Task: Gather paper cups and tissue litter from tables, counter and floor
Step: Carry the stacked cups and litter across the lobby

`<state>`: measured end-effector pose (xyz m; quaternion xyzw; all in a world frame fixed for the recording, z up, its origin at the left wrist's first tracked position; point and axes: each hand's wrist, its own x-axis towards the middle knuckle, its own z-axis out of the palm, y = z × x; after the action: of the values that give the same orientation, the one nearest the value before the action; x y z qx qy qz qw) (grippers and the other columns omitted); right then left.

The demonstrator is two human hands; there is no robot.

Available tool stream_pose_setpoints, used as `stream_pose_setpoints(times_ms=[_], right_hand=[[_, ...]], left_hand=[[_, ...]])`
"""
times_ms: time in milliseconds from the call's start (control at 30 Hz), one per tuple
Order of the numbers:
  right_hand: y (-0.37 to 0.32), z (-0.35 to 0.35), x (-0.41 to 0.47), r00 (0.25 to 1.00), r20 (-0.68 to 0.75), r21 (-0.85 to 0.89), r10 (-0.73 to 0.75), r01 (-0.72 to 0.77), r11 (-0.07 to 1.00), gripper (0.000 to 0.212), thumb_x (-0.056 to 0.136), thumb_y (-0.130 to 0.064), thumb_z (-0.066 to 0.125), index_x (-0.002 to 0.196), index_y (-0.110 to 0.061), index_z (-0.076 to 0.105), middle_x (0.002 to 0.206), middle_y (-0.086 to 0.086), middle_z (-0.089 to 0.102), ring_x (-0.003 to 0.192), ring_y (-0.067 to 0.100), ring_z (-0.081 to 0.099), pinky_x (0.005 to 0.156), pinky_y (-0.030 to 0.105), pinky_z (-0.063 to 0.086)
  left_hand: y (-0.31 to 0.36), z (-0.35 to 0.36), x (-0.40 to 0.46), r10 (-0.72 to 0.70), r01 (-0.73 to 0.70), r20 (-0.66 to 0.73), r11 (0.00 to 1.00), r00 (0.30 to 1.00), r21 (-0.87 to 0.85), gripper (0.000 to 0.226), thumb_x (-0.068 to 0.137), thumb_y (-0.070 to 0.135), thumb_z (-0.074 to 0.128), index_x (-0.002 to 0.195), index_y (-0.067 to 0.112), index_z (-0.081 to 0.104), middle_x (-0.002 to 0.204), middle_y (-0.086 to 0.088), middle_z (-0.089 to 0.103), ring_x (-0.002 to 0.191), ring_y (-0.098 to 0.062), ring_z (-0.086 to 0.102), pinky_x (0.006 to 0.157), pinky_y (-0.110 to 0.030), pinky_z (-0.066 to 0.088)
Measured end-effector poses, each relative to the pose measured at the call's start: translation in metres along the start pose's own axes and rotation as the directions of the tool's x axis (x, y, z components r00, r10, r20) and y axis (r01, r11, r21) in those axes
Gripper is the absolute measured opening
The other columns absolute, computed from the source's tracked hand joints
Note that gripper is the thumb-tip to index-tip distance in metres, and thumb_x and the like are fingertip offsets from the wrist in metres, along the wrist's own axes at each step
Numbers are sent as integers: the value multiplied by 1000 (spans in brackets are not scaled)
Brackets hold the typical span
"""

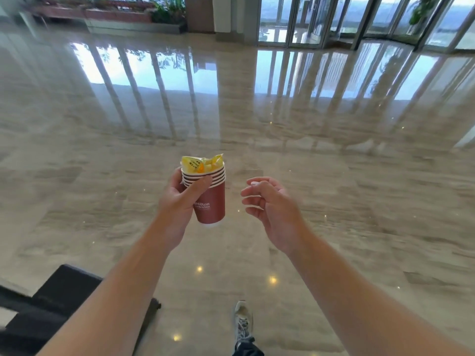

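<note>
My left hand (180, 199) grips a stack of several nested dark red paper cups (211, 206) with white rims and a printed logo, held upright in front of me. A crumpled yellow wrapper (201, 163) is stuffed into the top cup and sticks out above the rim. My right hand (270, 201) hovers just to the right of the stack, apart from it, with fingers loosely curled and nothing in it. No other cups or tissue show on the floor.
Glossy beige marble floor (334, 176) stretches ahead, reflecting windows. Glass doors (290, 19) stand at the far wall, planters (128, 16) at far left. A dark piece of furniture (51, 304) sits at lower left. My shoe (243, 322) is at the bottom.
</note>
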<state>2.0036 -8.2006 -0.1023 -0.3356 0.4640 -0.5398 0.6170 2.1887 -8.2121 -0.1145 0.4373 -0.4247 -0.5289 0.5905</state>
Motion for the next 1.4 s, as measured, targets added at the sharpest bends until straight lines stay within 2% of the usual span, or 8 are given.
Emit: stream_pose_setpoints(times_ms=[200, 367, 567, 700, 1067, 1233, 1333, 1400], right_hand=[[-28, 31, 137, 997, 65, 22, 29, -30, 999, 11, 89, -10, 56, 93, -16, 64, 77, 2, 70, 65, 14, 61, 58, 24, 47], [-68, 56, 229, 994, 110, 37, 0, -4, 999, 13, 90, -8, 54, 91, -16, 63, 74, 0, 69, 66, 14, 59, 59, 23, 46], [-93, 78, 310, 991, 135, 33, -17, 13, 999, 12, 91, -8, 54, 93, -15, 64, 75, 2, 70, 65, 14, 60, 59, 23, 46], [-95, 91, 372, 993, 116, 24, -7, 4, 1000, 11, 90, -9, 55, 95, -14, 64, 76, 3, 70, 65, 14, 61, 58, 24, 46], [-84, 184, 591, 998, 63, -19, 29, -28, 999, 12, 90, -8, 56, 92, -15, 64, 75, 2, 69, 63, 12, 61, 55, 21, 47], [-110, 236, 687, 999, 39, -20, -4, 4, 1000, 11, 89, -9, 56, 92, -16, 64, 74, 1, 70, 63, 12, 61, 56, 21, 47], [-121, 252, 731, 999, 22, -13, -30, 30, 999, 12, 90, -9, 55, 91, -16, 64, 74, 1, 70, 64, 13, 61, 57, 22, 47], [-127, 257, 757, 999, 6, -6, -32, 32, 999, 12, 90, -8, 55, 92, -16, 64, 74, 2, 70, 65, 14, 61, 58, 23, 46]], left_hand=[[5, -2, 125, -2, 6, -61, 998, 998, 64, 62, 59, 42, 81, 114, 17, 66, 98, 4, 77, 89, -10, 71, 77, -24, 55], [25, 2, 223, 47, -42, -70, 996, 996, 75, 57, 61, 41, 82, 111, 21, 66, 98, 5, 78, 90, -8, 72, 73, -21, 56], [43, -2, 314, 87, -83, -80, 995, 993, 46, 63, 59, 39, 82, 115, 17, 64, 97, 5, 78, 90, -9, 72, 74, -22, 56], [40, -10, 380, 95, -93, -74, 995, 993, 31, 77, 59, 38, 83, 126, 8, 60, 100, 3, 76, 92, -11, 71, 77, -25, 55], [12, -89, 610, 45, -45, -41, 999, 998, 8, 49, 64, 38, 82, 108, 22, 68, 98, 4, 77, 90, -10, 71, 77, -26, 56], [28, -113, 721, 30, -30, -3, 999, 1000, -22, 50, 66, 31, 81, 111, 19, 65, 95, 6, 77, 88, -7, 71, 76, -23, 56], [36, -118, 774, 34, -33, 15, 999, 999, -35, 40, 73, 22, 74, 112, 18, 64, 94, 7, 76, 87, -8, 70, 81, -28, 54], [38, -119, 803, 35, -34, 37, 999, 999, -29, 45, 70, 24, 77, 113, 17, 64, 95, 6, 76, 88, -9, 70, 82, -29, 54]])
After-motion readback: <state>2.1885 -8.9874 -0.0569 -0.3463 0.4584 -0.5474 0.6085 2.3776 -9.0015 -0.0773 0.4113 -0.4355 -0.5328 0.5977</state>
